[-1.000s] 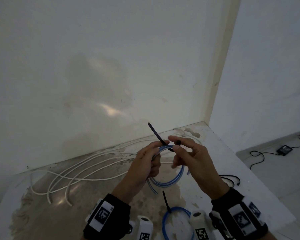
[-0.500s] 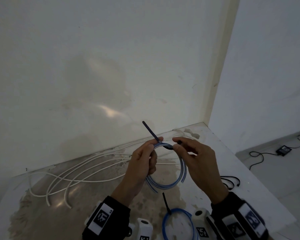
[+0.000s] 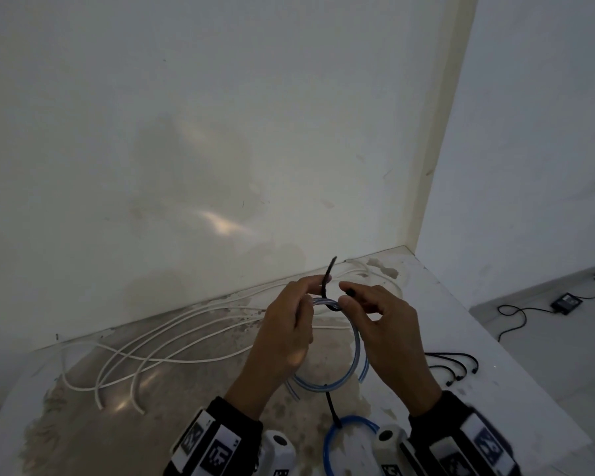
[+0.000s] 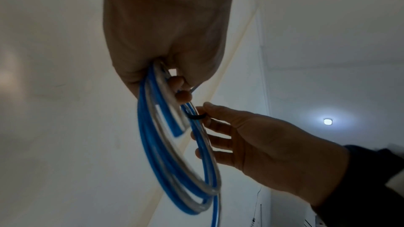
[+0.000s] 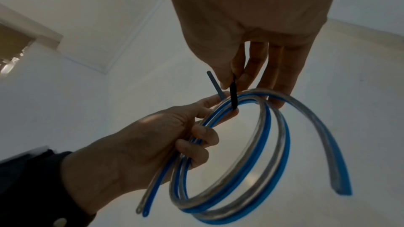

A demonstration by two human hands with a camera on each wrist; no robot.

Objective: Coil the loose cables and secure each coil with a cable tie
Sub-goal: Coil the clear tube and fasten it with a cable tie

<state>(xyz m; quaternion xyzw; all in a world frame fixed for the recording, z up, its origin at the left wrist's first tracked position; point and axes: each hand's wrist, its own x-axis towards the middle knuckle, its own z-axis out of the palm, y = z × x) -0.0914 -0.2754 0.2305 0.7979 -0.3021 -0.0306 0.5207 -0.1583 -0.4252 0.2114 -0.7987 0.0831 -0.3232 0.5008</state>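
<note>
White walls meet behind the desk (image 3: 488,389). At its near edge lies a tied blue coil (image 3: 349,424). Above the middle, the left hand (image 3: 282,334) grips a blue-and-clear coil (image 3: 356,341) and pinches the tie (image 3: 326,282); the right hand (image 3: 385,324) pinches the tie's other end. Loose white cables (image 3: 172,341) lie by the far edge. The coil's free ends could spring out if the left grip eases. Only the right wrist view shows those ends and the tie passing through the coil.
</note>
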